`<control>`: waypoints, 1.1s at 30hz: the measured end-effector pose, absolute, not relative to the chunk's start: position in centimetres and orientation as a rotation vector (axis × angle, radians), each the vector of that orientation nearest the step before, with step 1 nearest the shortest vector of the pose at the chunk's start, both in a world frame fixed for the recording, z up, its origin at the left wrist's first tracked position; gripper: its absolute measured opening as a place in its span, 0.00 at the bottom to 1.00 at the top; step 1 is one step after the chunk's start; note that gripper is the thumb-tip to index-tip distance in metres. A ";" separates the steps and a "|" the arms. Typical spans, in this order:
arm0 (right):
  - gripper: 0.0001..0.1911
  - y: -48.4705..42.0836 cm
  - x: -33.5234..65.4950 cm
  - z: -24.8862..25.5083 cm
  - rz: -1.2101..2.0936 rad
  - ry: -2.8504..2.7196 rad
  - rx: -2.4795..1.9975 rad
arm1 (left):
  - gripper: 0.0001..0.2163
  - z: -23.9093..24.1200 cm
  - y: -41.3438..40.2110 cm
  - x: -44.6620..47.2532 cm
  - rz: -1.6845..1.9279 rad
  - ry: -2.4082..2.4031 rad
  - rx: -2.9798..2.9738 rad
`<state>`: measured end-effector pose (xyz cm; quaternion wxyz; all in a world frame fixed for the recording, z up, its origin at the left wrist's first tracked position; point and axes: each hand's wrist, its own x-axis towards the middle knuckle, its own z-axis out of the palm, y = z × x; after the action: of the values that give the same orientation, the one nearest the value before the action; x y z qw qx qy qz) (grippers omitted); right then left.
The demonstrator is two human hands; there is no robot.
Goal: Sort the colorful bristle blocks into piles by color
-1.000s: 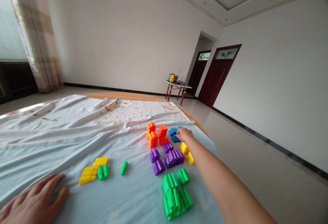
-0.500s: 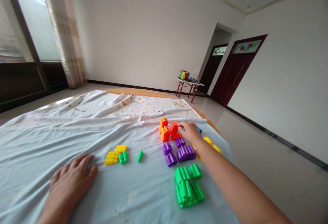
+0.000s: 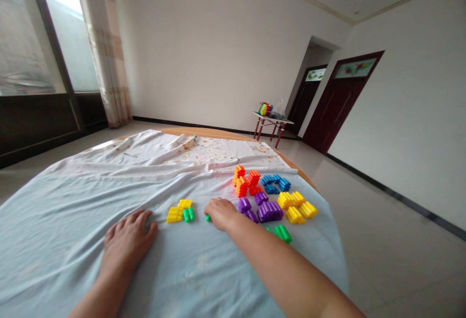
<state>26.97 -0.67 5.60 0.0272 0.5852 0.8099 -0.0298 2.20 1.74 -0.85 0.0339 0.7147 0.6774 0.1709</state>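
Observation:
My left hand (image 3: 131,235) lies flat on the cloth with its fingers spread, holding nothing. To its right is a small group of yellow bullet-shaped plastic blocks (image 3: 175,214), with a pair of green blocks (image 3: 189,215) against it. My right hand (image 3: 221,213) is beyond this pair, its fingers bent and closed over a single green bullet-shaped block (image 3: 208,218). Only one end of that block shows below the fingertips. Behind the right wrist stand purple blocks (image 3: 270,211). My right forearm hides most of the nearer pile of green blocks (image 3: 283,233).
Orange blocks (image 3: 241,186), blue blocks (image 3: 271,189) and yellow blocks (image 3: 295,214) sit in bunches on the table's right side. A wrinkled pale tablecloth (image 3: 83,201) covers the round table. Farther off stands a small table (image 3: 275,118) bearing bags.
My right hand has moved left and nearer, from beside the orange blocks to the single green block. The blue and yellow bunches are now uncovered. My left hand stays flat.

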 end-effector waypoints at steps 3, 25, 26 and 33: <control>0.13 -1.7 26.6 6.1 -0.085 2.457 1.857 | 0.25 -0.6 1.6 2.3 0.523 2.077 2.192; 0.15 -0.7 20.1 2.1 -0.384 2.529 2.461 | 0.26 -0.6 1.5 2.6 0.417 2.163 2.182; 0.13 -0.5 20.0 2.0 -0.381 2.516 2.477 | 0.26 -0.6 1.5 2.6 0.413 2.159 2.188; 0.13 0.7 19.7 2.4 -0.430 2.377 2.563 | 0.27 -0.6 1.8 2.4 0.394 2.140 2.221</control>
<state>19.72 0.70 2.43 -0.1890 0.7145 0.6628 -0.1200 2.42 1.85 -0.62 0.0162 0.7141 0.6883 0.1267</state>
